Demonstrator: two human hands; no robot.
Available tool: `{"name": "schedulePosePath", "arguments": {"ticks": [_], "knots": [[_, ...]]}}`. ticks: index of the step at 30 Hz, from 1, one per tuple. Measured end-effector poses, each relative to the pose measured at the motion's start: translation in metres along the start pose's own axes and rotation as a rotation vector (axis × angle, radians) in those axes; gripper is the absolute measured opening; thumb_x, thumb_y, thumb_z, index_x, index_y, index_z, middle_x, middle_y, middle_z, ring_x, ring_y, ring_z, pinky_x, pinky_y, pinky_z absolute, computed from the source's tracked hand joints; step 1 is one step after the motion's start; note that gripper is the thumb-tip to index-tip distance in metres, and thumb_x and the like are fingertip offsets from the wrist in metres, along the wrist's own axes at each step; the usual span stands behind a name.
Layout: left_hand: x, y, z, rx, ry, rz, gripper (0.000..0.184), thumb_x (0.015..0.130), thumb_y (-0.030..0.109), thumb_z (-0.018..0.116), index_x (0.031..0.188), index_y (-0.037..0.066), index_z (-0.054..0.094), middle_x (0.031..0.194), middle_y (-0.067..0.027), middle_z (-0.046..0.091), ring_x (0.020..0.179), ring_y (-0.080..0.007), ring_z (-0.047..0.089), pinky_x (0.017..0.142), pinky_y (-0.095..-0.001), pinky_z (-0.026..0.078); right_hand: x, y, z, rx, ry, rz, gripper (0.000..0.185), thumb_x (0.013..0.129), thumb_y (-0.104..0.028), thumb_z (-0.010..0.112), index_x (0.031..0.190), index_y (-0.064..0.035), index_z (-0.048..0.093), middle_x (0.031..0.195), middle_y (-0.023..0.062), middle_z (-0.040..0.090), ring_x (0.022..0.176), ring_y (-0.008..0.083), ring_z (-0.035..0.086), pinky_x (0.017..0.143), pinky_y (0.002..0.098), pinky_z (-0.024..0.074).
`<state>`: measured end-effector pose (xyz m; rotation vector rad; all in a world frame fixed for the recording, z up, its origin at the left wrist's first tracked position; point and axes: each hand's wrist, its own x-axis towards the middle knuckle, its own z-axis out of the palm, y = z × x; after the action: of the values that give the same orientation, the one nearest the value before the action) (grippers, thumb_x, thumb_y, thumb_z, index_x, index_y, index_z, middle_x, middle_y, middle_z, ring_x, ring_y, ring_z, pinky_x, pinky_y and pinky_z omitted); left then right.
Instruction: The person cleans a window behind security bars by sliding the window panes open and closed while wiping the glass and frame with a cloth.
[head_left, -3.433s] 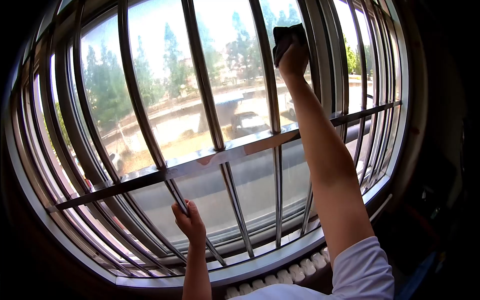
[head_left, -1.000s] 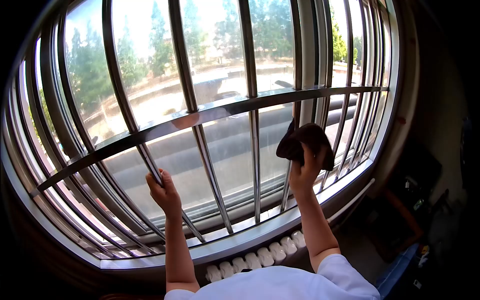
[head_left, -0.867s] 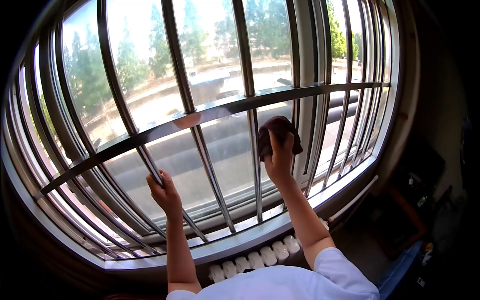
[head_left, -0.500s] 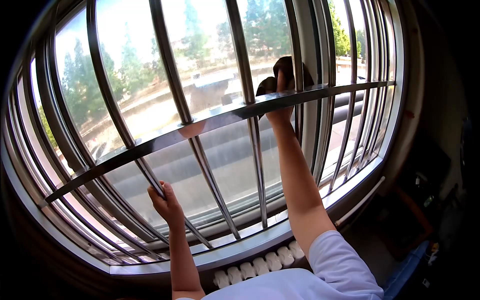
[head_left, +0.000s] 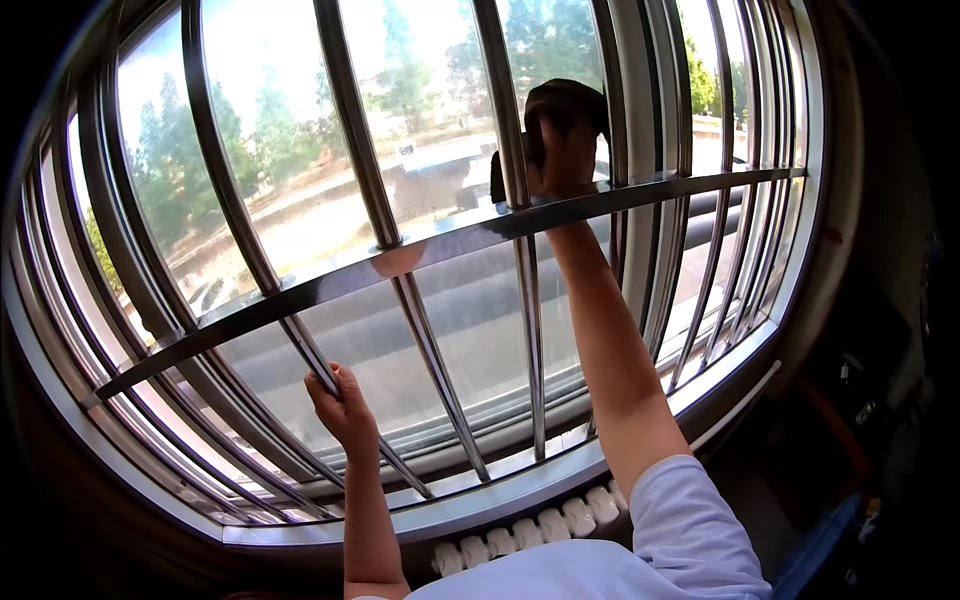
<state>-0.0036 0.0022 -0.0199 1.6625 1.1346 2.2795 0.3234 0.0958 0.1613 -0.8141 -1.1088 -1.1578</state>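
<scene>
My left hand is wrapped around one of the upright metal bars, below the flat crossbar. My right hand reaches between two bars, behind the crossbar. In it is a dark cloth, bunched and held up at the window glass. Part of the cloth is hidden behind a bar, and the fingertips are hard to make out against it. Hazy marks show on the glass.
Shiny upright bars stand in front of the whole window. The white sill runs below them, with a white radiator under it. At the lower right are dark furniture and a blue item. Trees show outside.
My right hand has moved left with the cloth, from beside the window frame further onto the glass. My left hand keeps its hold on the same bar. The view has shifted slightly.
</scene>
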Motion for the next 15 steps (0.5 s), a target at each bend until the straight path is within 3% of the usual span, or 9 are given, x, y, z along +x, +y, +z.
{"name": "schedulePosePath", "arguments": {"ticks": [3,5,6,7,9,11,13,14,15], "knots": [[-0.002,0.002,0.000,0.001,-0.002,-0.004,0.014,0.097,0.016,0.054,0.092,0.005,0.048,0.069,0.0020,0.036,0.060,-0.0064,0.033,0.055,-0.0230,0.032,-0.019,-0.015,-0.014,0.116,-0.049,-0.041,0.052,0.074,-0.022,0.068,0.122,-0.0063,0.057,0.129,0.0281,0.046,0.118,0.0480,0.045,0.098,0.0548,0.0394],[0.001,0.001,0.002,0.010,0.012,0.005,0.014,0.097,0.016,0.054,0.092,0.005,0.048,0.069,0.0021,0.037,0.060,-0.0063,0.033,0.055,-0.0231,0.031,-0.042,-0.050,-0.048,0.377,-0.381,0.153,0.048,0.072,-0.021,0.069,0.117,-0.0099,0.060,0.130,0.0226,0.049,0.121,0.0425,0.047,0.100,0.0469,0.0428],[0.002,-0.002,0.002,0.033,0.012,0.062,0.013,0.098,0.017,0.053,0.093,0.006,0.047,0.069,0.0032,0.037,0.057,-0.0041,0.033,0.052,-0.0208,0.030,-0.081,-0.044,-0.049,0.157,-0.406,-0.081,0.045,0.069,-0.022,0.069,0.113,-0.0161,0.063,0.121,0.0137,0.058,0.111,0.0350,0.057,0.094,0.0429,0.0470],[0.001,-0.004,0.002,0.056,0.010,0.115,0.013,0.099,0.019,0.052,0.095,0.008,0.046,0.069,0.0042,0.038,0.055,-0.0019,0.033,0.048,-0.0185,0.028,-0.093,-0.044,-0.056,0.303,-0.397,-0.224,0.047,0.063,-0.023,0.071,0.109,-0.0190,0.065,0.118,0.0130,0.058,0.107,0.0352,0.057,0.091,0.0461,0.0466],[-0.001,0.002,0.001,0.028,-0.001,0.049,0.014,0.098,0.018,0.053,0.093,0.006,0.047,0.069,0.0032,0.037,0.058,-0.0041,0.033,0.052,-0.0209,0.029,-0.089,-0.040,-0.062,0.326,-0.448,-0.255,0.043,0.068,-0.026,0.070,0.109,-0.0160,0.064,0.119,0.0133,0.060,0.109,0.0346,0.059,0.092,0.0446,0.0501],[0.000,0.004,-0.002,0.007,-0.016,-0.006,0.015,0.097,0.017,0.054,0.092,0.005,0.047,0.069,0.0023,0.037,0.060,-0.0063,0.032,0.055,-0.0233,0.031,-0.054,-0.036,-0.048,0.399,-0.347,-0.102,0.042,0.069,-0.026,0.070,0.109,-0.0164,0.064,0.111,0.0124,0.064,0.105,0.0354,0.060,0.088,0.0454,0.0507],[-0.001,0.002,-0.002,-0.005,-0.024,-0.029,0.016,0.097,0.018,0.054,0.092,0.005,0.047,0.069,0.0024,0.036,0.061,-0.0061,0.032,0.055,-0.0233,0.031,-0.028,-0.020,-0.023,0.001,-0.202,-0.044,0.052,0.071,-0.030,0.070,0.118,-0.0113,0.060,0.122,0.0237,0.053,0.109,0.0424,0.052,0.095,0.0538,0.0404],[-0.001,0.003,-0.001,-0.002,-0.023,-0.028,0.016,0.097,0.018,0.054,0.092,0.005,0.047,0.069,0.0024,0.036,0.061,-0.0061,0.032,0.055,-0.0233,0.031,-0.014,-0.017,-0.016,-0.083,-0.221,0.180,0.058,0.073,-0.031,0.069,0.125,-0.0102,0.054,0.126,0.0282,0.047,0.113,0.0445,0.047,0.096,0.0565,0.0378],[-0.001,0.003,-0.001,-0.011,-0.018,-0.021,0.015,0.097,0.018,0.054,0.092,0.005,0.047,0.069,0.0025,0.036,0.061,-0.0061,0.032,0.055,-0.0234,0.031,0.002,-0.006,-0.008,-0.141,-0.094,0.088,0.063,0.072,-0.032,0.069,0.129,-0.0110,0.051,0.126,0.0285,0.047,0.113,0.0446,0.048,0.094,0.0563,0.0390]]}}
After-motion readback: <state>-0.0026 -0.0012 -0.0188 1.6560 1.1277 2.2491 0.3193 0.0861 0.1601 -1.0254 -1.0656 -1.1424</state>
